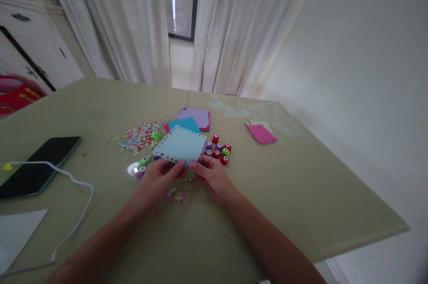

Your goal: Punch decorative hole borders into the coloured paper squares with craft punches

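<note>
Both my hands hold a light blue square of paper (180, 143) by its near corner, tilted above the table. Small dark red and purple shapes run along its edges. My left hand (163, 174) pinches it between thumb and fingers, and my right hand (214, 174) grips it just beside. Right of the paper stand several little red, purple and green one-eyed figures (225, 152). A bright blue square (187, 124) lies just behind the held paper, near a stack of lilac and red squares (197, 117). Tiny coloured confetti pieces (137, 138) are heaped to the left.
Two decorated squares, pink (262, 133) and pale green, rest at the right. A dark tablet (43, 163) lies on the left, with a white cable (87, 210) curving past it. A white sheet (20, 235) is at the near left. Curtains (133, 25) hang behind the table.
</note>
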Tool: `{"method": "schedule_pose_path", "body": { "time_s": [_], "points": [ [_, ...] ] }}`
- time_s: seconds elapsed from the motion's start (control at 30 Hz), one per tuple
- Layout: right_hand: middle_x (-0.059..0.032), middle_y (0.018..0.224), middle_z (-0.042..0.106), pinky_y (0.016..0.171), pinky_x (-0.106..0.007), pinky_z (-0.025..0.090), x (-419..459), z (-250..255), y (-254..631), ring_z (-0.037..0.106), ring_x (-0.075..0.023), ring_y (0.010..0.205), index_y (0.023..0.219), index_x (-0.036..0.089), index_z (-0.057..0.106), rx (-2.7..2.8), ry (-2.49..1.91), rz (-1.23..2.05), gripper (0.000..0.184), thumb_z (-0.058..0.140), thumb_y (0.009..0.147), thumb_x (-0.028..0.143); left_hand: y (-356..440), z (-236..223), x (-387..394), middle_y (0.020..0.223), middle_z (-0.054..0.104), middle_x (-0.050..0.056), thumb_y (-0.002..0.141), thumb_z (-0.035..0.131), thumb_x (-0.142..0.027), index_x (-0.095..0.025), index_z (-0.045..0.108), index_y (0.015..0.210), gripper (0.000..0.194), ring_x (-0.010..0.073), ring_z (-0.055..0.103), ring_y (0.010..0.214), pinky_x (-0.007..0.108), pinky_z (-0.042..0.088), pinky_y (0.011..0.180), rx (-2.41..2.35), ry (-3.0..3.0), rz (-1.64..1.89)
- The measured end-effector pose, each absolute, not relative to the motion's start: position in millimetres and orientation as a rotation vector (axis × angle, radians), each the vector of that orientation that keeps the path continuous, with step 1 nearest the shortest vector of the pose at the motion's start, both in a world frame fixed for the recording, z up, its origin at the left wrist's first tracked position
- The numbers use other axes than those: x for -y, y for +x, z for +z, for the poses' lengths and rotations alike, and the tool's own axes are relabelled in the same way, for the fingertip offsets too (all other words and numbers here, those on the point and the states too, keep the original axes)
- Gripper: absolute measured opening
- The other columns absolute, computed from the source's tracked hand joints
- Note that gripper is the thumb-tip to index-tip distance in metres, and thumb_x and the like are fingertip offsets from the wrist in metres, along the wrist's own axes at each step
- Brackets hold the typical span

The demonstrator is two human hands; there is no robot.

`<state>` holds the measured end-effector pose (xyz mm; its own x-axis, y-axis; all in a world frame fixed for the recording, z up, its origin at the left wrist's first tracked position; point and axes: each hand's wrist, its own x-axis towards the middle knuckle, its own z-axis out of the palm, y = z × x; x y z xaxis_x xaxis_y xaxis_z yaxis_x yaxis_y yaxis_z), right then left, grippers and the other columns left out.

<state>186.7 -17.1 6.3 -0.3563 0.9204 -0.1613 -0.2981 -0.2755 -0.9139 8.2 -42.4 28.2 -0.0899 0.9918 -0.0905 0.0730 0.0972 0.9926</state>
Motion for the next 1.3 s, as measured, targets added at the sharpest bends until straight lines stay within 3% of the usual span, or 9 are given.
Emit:
{"method": "schedule_pose_path", "body": {
  "time_s": [0.17, 0.37, 0.53, 0.8, 0.97, 1.3],
  "points": [
    [-0.0036, 0.089, 0.078, 0.077, -0.031, 0.050, 16.3, 6.9, 189.1, 0.067, -0.0183, 0.078, 0.092, 0.018, 0.082, 1.140, -0.914, 1.759, 0.040, 0.093, 0.074, 0.052, 7.6, 28.4, 43.7, 0.071, 0.080, 0.006, 0.072, 0.084, -0.066, -0.019, 0.078, 0.072, 0.047, 0.0245, 0.074, 0.069, 0.031, 0.057, 0.065, -1.382, 1.167, 1.177],
    [-0.0023, 0.087, 0.078, 0.068, -0.027, 0.045, 17.0, 7.8, 189.0, 0.062, -0.0146, 0.071, 0.093, 0.019, 0.083, 1.131, -0.897, 1.765, 0.038, 0.092, 0.075, 0.051, 7.1, 27.9, 44.0, 0.071, 0.080, 0.006, 0.071, 0.086, -0.064, -0.018, 0.078, 0.072, 0.046, 0.0230, 0.073, 0.068, 0.031, 0.057, 0.065, -1.358, 1.129, 1.192],
    [-0.0028, 0.090, 0.078, 0.075, -0.029, 0.048, 17.8, 9.6, 187.9, 0.065, -0.0168, 0.078, 0.095, 0.020, 0.083, 1.106, -0.876, 1.796, 0.040, 0.094, 0.073, 0.051, 7.8, 29.8, 45.4, 0.073, 0.081, 0.007, 0.070, 0.087, -0.063, -0.018, 0.079, 0.074, 0.046, 0.0237, 0.075, 0.069, 0.032, 0.059, 0.066, -1.356, 1.096, 1.189],
    [-0.0007, 0.081, 0.074, 0.063, -0.025, 0.040, 16.4, 9.1, 189.1, 0.056, -0.0121, 0.066, 0.090, 0.019, 0.082, 1.120, -0.911, 1.769, 0.039, 0.094, 0.072, 0.051, 9.3, 30.9, 44.9, 0.076, 0.083, 0.006, 0.067, 0.091, -0.062, -0.018, 0.080, 0.078, 0.047, 0.0232, 0.076, 0.071, 0.031, 0.061, 0.067, -1.322, 1.037, 1.194],
    [-0.0033, 0.087, 0.077, 0.062, -0.024, 0.041, 15.6, 7.8, 189.3, 0.058, -0.0123, 0.069, 0.098, 0.018, 0.083, 1.141, -0.896, 1.783, 0.046, 0.094, 0.072, 0.054, 10.8, 33.1, 45.7, 0.074, 0.082, 0.006, 0.066, 0.091, -0.061, -0.018, 0.080, 0.077, 0.046, 0.0218, 0.075, 0.068, 0.028, 0.060, 0.063, -1.305, 1.026, 1.214],
    [-0.0016, 0.082, 0.074, 0.061, -0.025, 0.039, 16.1, 9.9, 189.1, 0.056, -0.0121, 0.065, 0.095, 0.018, 0.081, 1.146, -0.869, 1.761, 0.045, 0.094, 0.071, 0.053, 13.0, 39.2, 46.8, 0.075, 0.083, 0.007, 0.063, 0.090, -0.058, -0.018, 0.081, 0.075, 0.042, 0.0248, 0.077, 0.069, 0.031, 0.062, 0.063, -1.336, 1.028, 1.207]
  ]
}}
